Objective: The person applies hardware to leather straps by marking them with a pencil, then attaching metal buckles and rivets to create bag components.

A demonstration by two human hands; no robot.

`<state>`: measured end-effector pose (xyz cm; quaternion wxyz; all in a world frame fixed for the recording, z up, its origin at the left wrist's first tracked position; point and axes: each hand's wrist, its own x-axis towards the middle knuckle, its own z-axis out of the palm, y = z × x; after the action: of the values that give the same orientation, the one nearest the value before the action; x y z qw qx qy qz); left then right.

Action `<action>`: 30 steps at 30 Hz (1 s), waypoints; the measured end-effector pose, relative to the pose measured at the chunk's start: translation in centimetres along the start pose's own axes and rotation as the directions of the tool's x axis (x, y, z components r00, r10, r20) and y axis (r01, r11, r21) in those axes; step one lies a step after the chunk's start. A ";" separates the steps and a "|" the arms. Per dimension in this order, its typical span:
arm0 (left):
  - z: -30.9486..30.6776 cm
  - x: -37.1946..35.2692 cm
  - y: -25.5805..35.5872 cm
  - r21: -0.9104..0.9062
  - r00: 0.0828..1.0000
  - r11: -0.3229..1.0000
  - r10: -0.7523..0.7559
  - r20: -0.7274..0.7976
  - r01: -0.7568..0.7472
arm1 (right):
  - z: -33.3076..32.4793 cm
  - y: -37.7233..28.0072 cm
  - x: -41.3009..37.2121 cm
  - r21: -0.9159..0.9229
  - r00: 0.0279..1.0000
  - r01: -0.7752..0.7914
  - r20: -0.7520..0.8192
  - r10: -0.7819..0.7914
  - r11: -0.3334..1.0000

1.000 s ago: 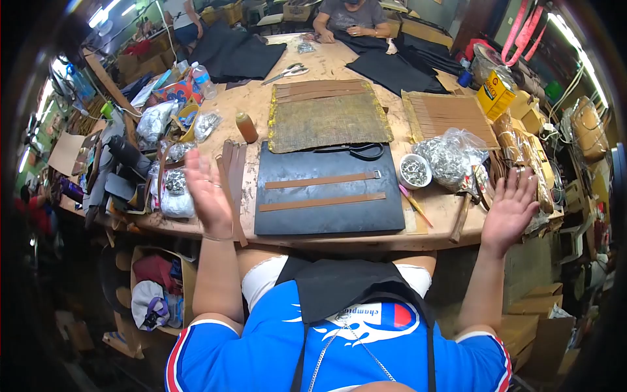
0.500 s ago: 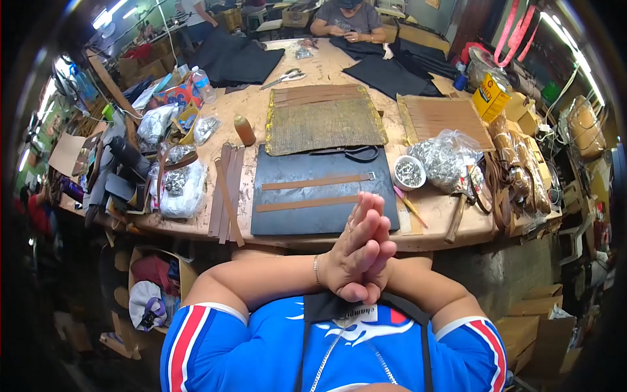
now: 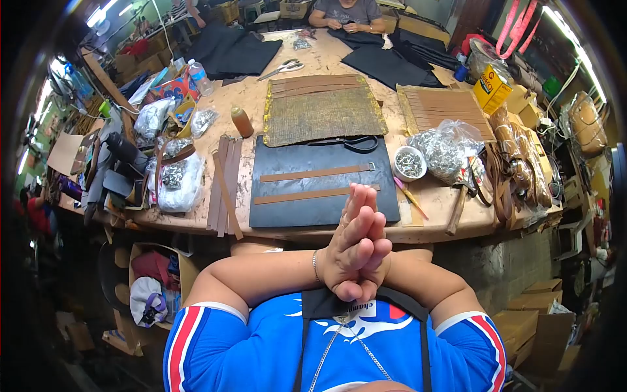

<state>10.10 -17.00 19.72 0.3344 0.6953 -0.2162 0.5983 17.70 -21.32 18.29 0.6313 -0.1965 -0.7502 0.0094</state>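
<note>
In front of my chest my left hand [image 3: 341, 261] and my right hand [image 3: 376, 256] are pressed palm to palm, fingers stretched out and pointing up and away. Nothing shows between them. Just beyond the fingertips, two brown leather straps [image 3: 307, 175] lie across a black board [image 3: 281, 214]; the farther one has a metal buckle at its right end. Part of the nearer strap's right end is behind my fingers. A pair of black-handled scissors [image 3: 361, 144] rests at the board's far edge, partly under a worn, yellow-edged mat [image 3: 320, 117] with brown strips on it.
To the right stand a white bowl of metal pieces [image 3: 409, 163], a bag of hardware [image 3: 447, 153] and a hammer [image 3: 457, 210]. Leather strips [image 3: 225, 186] and a glue bottle [image 3: 241, 122] are at left. Another person [image 3: 349, 16] works with black cloth across the table.
The view has tilted slightly, so the table items sit a little higher in the picture. My hands stay pressed together in nearly the same place.
</note>
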 end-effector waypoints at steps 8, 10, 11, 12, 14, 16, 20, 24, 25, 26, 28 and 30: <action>-5.3 1.5 -1.8 0.085 0.898 0.926 -0.379 0.224 0.369 | -4.2 2.1 -0.5 -0.166 0.948 -0.286 0.096 0.305 0.944; -8.2 0.9 -1.9 0.278 0.769 0.799 -0.594 0.235 0.533 | -6.3 2.1 -1.2 -0.289 0.826 -0.523 0.062 0.561 0.802; -9.4 -0.3 -2.4 0.407 0.729 0.729 -0.657 0.191 0.551 | -6.7 2.2 -2.0 -0.342 0.724 -0.652 -0.014 0.690 0.677; -10.2 -1.8 -2.4 0.488 0.688 0.635 -0.719 0.093 0.599 | -7.8 2.4 -2.9 -0.423 0.657 -0.696 -0.048 0.753 0.580; -12.5 -5.9 -2.5 0.561 0.612 0.490 -0.790 -0.038 0.667 | -9.0 3.8 -5.4 -0.055 0.531 -0.835 -0.346 0.774 0.548; -15.1 -9.4 -2.5 0.488 0.519 0.373 -0.830 -0.204 0.789 | -12.0 2.9 -2.6 0.362 0.339 -0.775 -0.454 0.824 0.519; -19.9 -12.1 -3.0 0.336 0.406 0.270 -0.797 -0.448 0.902 | -12.6 3.6 1.1 0.315 0.610 -0.773 0.133 0.781 0.550; -27.3 -11.5 -6.6 0.229 0.420 0.353 -0.732 -0.537 0.907 | -11.3 6.4 2.2 -0.657 0.323 -0.674 0.151 0.934 0.339; -28.7 -10.0 -7.4 0.167 0.374 0.343 -0.722 -0.582 0.924 | -12.2 8.3 -0.2 -0.751 0.474 -0.543 0.095 0.875 0.375; -30.0 -7.9 -7.9 0.104 0.322 0.333 -0.712 -0.624 0.937 | -12.3 9.0 -1.5 -0.763 0.414 -0.550 0.103 0.904 0.339; -32.9 -3.3 -9.2 0.126 0.301 0.292 -0.696 -0.652 0.948 | -12.4 10.6 -5.3 -0.766 0.427 -0.512 0.166 0.889 0.389; -37.0 0.0 -11.6 0.210 0.316 0.235 -0.694 -0.647 0.949 | -12.1 10.8 -8.3 -0.784 0.512 -0.405 0.231 0.827 0.470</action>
<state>-7.17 17.67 19.58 0.4196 0.6121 0.4633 0.4844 33.29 -16.70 10.05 0.2025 -0.6589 -0.7224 0.0553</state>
